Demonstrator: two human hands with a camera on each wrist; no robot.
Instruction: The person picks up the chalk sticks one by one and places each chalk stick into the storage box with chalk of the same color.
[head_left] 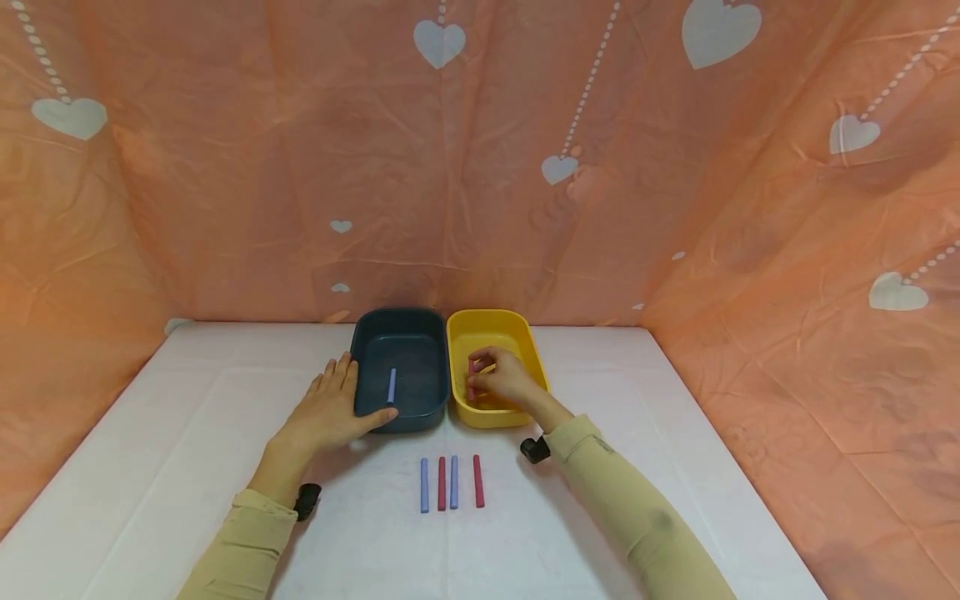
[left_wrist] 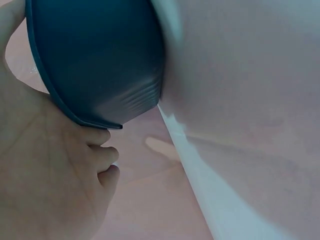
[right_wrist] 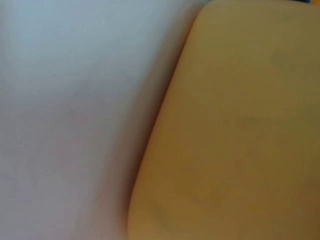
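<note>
My left hand (head_left: pixel 326 408) rests against the left side of a dark blue tray (head_left: pixel 435 408), fingers straight and thumb over its front rim. In the left wrist view, the palm and fingers (left_wrist: pixel 104 155) lie along the tray's outer wall (left_wrist: pixel 100 90). Inside that tray lies one blue chalk stick (head_left: pixel 392 387). My right hand (head_left: pixel 506 379) reaches into a yellow tray (head_left: pixel 498 419) and pinches a red chalk stick (head_left: pixel 471 379) between thumb and fingers. Only the yellow tray's outer wall (right_wrist: pixel 235 130) fills the right wrist view; the hand is hidden there.
In front of the trays, two blue chalk sticks (head_left: pixel 424 485) and two red ones (head_left: pixel 478 481) lie roughly parallel on the white tabletop (head_left: pixel 600 375). The trays stand side by side near an orange cloth backdrop (head_left: pixel 300 167) with white hearts.
</note>
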